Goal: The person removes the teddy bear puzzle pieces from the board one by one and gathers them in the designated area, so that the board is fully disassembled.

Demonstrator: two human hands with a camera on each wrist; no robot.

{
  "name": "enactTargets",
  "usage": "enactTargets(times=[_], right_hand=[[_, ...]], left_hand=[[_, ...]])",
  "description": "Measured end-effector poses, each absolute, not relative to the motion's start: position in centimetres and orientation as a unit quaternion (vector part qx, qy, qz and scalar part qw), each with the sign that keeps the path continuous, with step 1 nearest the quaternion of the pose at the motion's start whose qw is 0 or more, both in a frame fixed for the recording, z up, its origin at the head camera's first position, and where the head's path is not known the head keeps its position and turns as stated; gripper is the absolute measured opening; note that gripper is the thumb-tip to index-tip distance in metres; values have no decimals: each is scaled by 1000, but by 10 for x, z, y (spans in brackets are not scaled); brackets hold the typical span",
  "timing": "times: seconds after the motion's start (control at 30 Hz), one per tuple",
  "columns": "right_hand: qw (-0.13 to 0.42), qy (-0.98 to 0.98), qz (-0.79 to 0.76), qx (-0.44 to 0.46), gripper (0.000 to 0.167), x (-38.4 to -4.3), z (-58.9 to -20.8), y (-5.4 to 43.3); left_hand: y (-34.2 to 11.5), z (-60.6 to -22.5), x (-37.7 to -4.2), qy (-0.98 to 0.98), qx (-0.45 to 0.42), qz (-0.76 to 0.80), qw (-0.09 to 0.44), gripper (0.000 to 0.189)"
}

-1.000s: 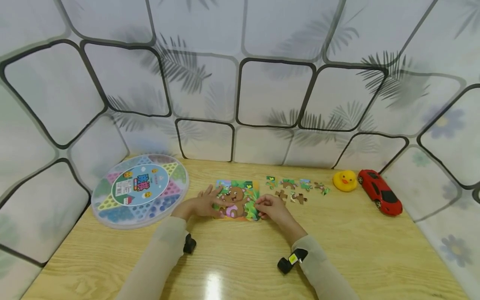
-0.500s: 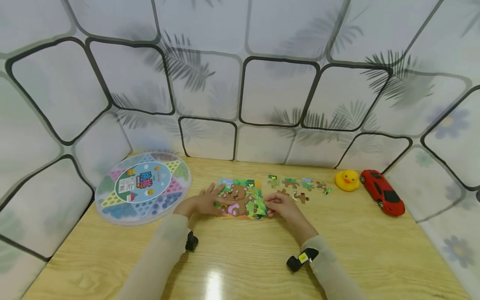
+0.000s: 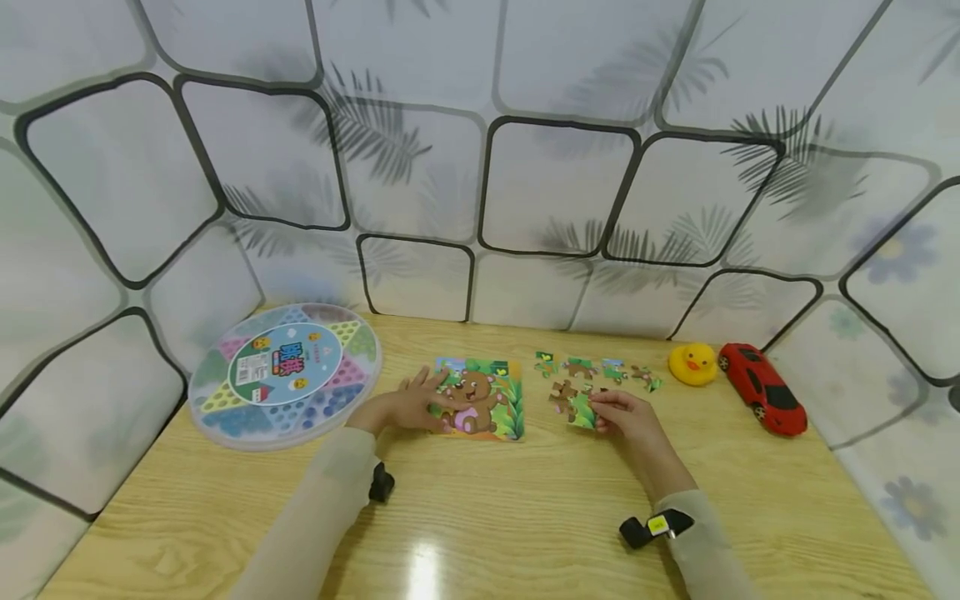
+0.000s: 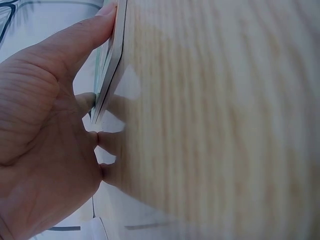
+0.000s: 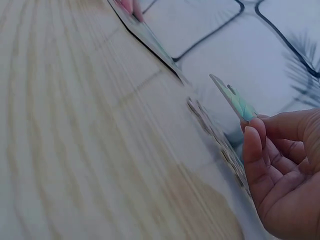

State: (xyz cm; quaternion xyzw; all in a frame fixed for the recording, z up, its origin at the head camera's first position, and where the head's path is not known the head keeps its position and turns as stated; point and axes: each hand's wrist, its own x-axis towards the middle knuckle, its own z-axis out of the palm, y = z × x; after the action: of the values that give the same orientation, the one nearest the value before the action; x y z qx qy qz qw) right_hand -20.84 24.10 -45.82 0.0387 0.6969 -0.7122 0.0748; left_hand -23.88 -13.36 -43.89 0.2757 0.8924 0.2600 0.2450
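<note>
My right hand (image 3: 628,414) pinches a green leafy jigsaw piece (image 3: 582,412) between thumb and fingertips. In the right wrist view this piece (image 5: 234,99) is held up above the table, tilted. My left hand (image 3: 408,409) rests on the left side of the bear jigsaw puzzle (image 3: 491,402), its fingers spread over the picture. The left wrist view shows the thumb lying along the thin board's edge (image 4: 114,65). Several loose pieces lie right of the board, among them a brown piece (image 3: 561,395) partly behind the held one, and a brown and green piece (image 3: 645,377).
A round Chinese checkers set (image 3: 352,400) lies at the left. A yellow rubber duck (image 3: 692,364) and a red toy car (image 3: 762,389) stand at the right. The wooden table (image 3: 480,517) meets a patterned fabric wall (image 3: 420,279) at the back.
My right hand has moved away from the board's right edge, carrying the green jigsaw piece rightward to the loose pieces. The left hand stays on the board.
</note>
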Motion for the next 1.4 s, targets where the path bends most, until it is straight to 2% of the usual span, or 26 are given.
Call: enactTargets(times=[0.13, 0.3, 0.7, 0.87, 1.03, 1.13, 1.23, 1.4], right_hand=[[60, 693, -716, 61, 9, -205, -459, 260], [54, 680, -727, 78, 18, -204, -459, 280], [21, 721, -683, 114, 11, -213, -455, 316], [26, 730, -672, 126, 15, -217, -457, 319], [16, 758, -637, 141, 4, -222, -461, 318], [15, 765, -627, 146, 20, -223, -462, 317], [13, 750, -642, 158, 29, -221, -463, 317], [12, 714, -681, 160, 20, -217, -463, 317]], left_hand=[[-134, -439, -239, 892, 280, 255, 245, 46], [-134, -440, -239, 892, 278, 255, 250, 46], [-137, -440, -239, 893, 282, 255, 239, 41], [-136, -440, -240, 892, 287, 256, 237, 41], [-135, -440, -240, 893, 287, 252, 236, 41], [-135, -440, -241, 894, 287, 249, 237, 41], [-135, -440, -240, 894, 287, 249, 239, 41], [-135, -438, -238, 893, 292, 253, 231, 40]])
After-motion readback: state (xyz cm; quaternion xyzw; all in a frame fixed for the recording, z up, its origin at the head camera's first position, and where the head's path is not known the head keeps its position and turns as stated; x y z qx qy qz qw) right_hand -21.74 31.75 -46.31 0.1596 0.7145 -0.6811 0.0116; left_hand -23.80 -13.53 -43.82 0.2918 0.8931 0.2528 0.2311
